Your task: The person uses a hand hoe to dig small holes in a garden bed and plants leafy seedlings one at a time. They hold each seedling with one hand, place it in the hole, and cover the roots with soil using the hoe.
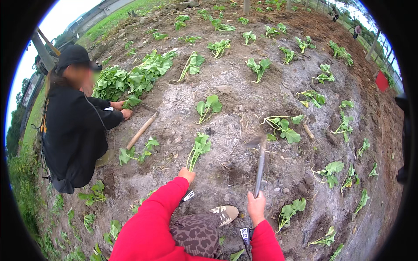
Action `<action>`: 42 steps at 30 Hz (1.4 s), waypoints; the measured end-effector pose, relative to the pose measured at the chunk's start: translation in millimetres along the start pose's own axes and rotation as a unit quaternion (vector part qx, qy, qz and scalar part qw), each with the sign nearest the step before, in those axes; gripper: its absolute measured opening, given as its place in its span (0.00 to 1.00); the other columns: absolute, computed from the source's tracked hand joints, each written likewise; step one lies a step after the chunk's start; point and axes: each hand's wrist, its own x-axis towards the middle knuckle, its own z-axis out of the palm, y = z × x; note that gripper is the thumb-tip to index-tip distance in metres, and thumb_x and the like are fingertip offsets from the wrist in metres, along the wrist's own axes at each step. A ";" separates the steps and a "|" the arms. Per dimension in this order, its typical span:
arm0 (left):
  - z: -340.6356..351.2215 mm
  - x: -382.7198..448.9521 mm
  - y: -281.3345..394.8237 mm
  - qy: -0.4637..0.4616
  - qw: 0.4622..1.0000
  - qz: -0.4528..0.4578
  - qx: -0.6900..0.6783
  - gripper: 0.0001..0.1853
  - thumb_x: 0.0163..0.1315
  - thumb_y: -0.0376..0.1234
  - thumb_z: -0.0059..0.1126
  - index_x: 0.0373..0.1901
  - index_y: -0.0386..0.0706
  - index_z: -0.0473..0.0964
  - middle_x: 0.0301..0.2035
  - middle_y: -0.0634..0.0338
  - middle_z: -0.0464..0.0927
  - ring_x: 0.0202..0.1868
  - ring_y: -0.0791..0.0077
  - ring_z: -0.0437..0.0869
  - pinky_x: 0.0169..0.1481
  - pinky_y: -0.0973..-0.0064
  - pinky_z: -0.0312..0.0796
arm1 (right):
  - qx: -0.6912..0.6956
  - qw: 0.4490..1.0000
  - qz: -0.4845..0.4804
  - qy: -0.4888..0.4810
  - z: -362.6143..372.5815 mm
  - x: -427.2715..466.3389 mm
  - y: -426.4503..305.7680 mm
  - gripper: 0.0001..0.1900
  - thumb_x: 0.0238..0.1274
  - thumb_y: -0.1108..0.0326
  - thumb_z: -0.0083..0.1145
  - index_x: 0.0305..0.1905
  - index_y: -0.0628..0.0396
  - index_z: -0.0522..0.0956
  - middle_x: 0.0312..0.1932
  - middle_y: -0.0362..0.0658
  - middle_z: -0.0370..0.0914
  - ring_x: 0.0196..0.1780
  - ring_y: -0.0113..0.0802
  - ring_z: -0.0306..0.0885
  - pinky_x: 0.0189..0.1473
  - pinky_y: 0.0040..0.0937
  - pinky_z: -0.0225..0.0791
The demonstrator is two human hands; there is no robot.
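Observation:
Leafy green seedlings stand in loose grey-brown soil before me. My left hand (pixel 187 175) grips the stems of one seedling (pixel 200 147), whose leaves point away from me. In my right hand (pixel 256 206) is the handle of a hoe (pixel 260 166). The hoe's metal head (pixel 256 141) is raised or blurred over the soil; whether it touches the ground I cannot tell. Just beyond it to the right, a seedling (pixel 284 128) with long stems leans over. A small hollow (pixel 233 174) in the soil lies between my hands.
At left, a person in black (pixel 75 130) crouches with both hands at a seedling (pixel 132 101), beside a heap of cut greens (pixel 137 76). A wooden-handled hoe (pixel 142 130) lies near them. My shoe (pixel 227 214) is on the soil. A red flag (pixel 381 81) stands far right.

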 end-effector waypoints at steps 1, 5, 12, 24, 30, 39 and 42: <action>-0.4 -0.1 1.0 -0.013 1.000 -0.003 -0.001 0.23 0.49 0.38 0.58 0.42 0.29 0.72 0.40 0.36 0.79 0.46 0.43 0.81 0.52 0.58 0.73 | -0.044 0.998 0.046 -0.018 9.0 0.4 13.2 0.13 0.56 0.64 0.60 0.28 0.61 0.70 0.18 0.41 0.69 0.21 0.28 0.66 0.24 0.33 0.63; -5.9 -4.9 9.0 -0.028 0.999 -0.006 0.036 0.24 0.52 0.39 0.56 0.45 0.30 0.71 0.42 0.35 0.78 0.48 0.43 0.80 0.55 0.58 0.72 | -0.082 0.988 0.118 -0.059 32.7 -18.6 59.1 0.13 0.55 0.62 0.60 0.31 0.63 0.72 0.20 0.48 0.75 0.22 0.36 0.75 0.25 0.38 0.68; -20.2 -14.6 20.3 0.024 0.995 0.009 0.091 0.24 0.52 0.38 0.58 0.46 0.30 0.70 0.43 0.34 0.77 0.48 0.41 0.79 0.55 0.55 0.71 | -0.075 0.955 0.237 -0.164 27.7 -54.9 46.0 0.17 0.53 0.59 0.63 0.33 0.65 0.76 0.29 0.57 0.79 0.37 0.52 0.80 0.40 0.43 0.71; -20.5 13.9 -8.9 0.040 0.981 0.094 0.166 0.19 0.48 0.40 0.64 0.35 0.34 0.76 0.35 0.39 0.80 0.42 0.44 0.82 0.48 0.55 0.74 | 0.209 0.974 0.080 0.048 25.1 34.5 -37.2 0.14 0.62 0.62 0.59 0.29 0.59 0.69 0.18 0.34 0.63 0.23 0.21 0.59 0.24 0.29 0.59; -26.9 15.7 -3.9 0.020 0.982 0.148 0.117 0.15 0.50 0.38 0.62 0.33 0.34 0.77 0.30 0.41 0.81 0.36 0.50 0.84 0.43 0.58 0.75 | -0.114 0.979 0.147 -0.083 39.2 -8.1 45.9 0.16 0.58 0.60 0.61 0.33 0.64 0.73 0.25 0.50 0.75 0.30 0.42 0.76 0.32 0.39 0.67; -24.9 0.6 31.8 -0.235 0.935 -0.011 -0.265 0.09 0.64 0.29 0.53 0.44 0.37 0.73 0.29 0.62 0.75 0.30 0.74 0.79 0.32 0.74 0.75 | -0.047 0.985 0.154 -0.070 16.6 1.1 -9.1 0.15 0.58 0.60 0.61 0.35 0.64 0.75 0.23 0.49 0.77 0.27 0.36 0.75 0.34 0.37 0.69; -22.3 -0.8 28.9 -0.268 0.905 -0.043 -0.327 0.08 0.64 0.29 0.52 0.44 0.37 0.73 0.31 0.62 0.74 0.32 0.72 0.79 0.34 0.74 0.75 | 0.040 0.990 0.124 -0.050 27.7 27.8 -28.4 0.15 0.58 0.60 0.60 0.36 0.63 0.75 0.21 0.46 0.75 0.25 0.33 0.71 0.32 0.35 0.68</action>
